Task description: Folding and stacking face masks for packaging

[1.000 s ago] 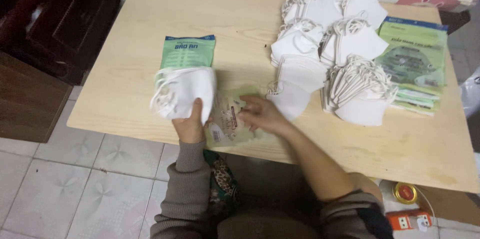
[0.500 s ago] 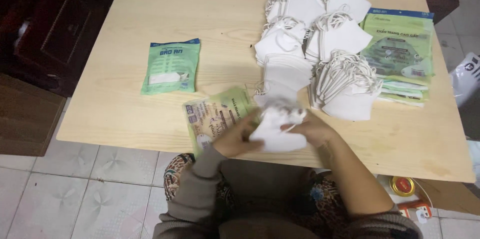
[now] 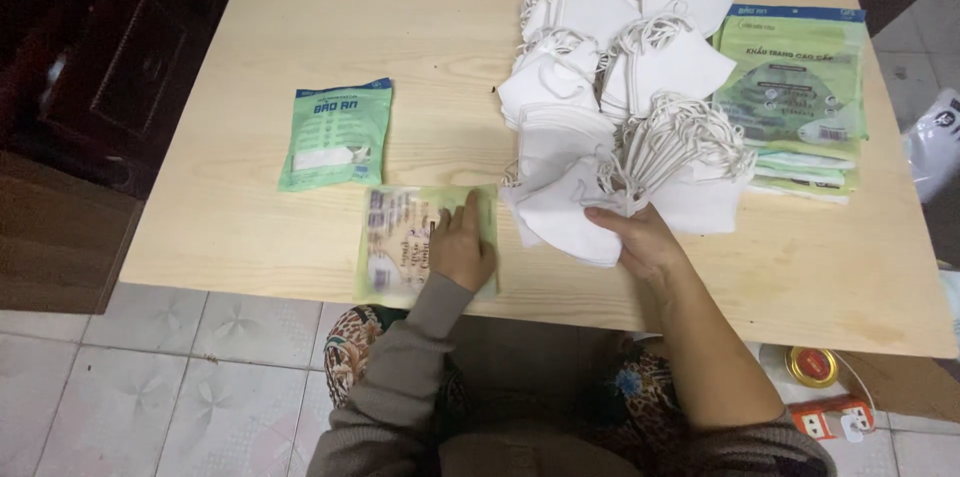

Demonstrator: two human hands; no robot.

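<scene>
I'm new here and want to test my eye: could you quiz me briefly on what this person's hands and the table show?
1. True or false: the left hand rests flat on a green packet.
2. What does the right hand hold? A) a white mask B) scissors C) a cup
3. Where does the sealed green packet lie, relative to the left hand?

Key:
1. True.
2. A.
3. Farther up the wooden table, toward the person's left, untouched.
</scene>
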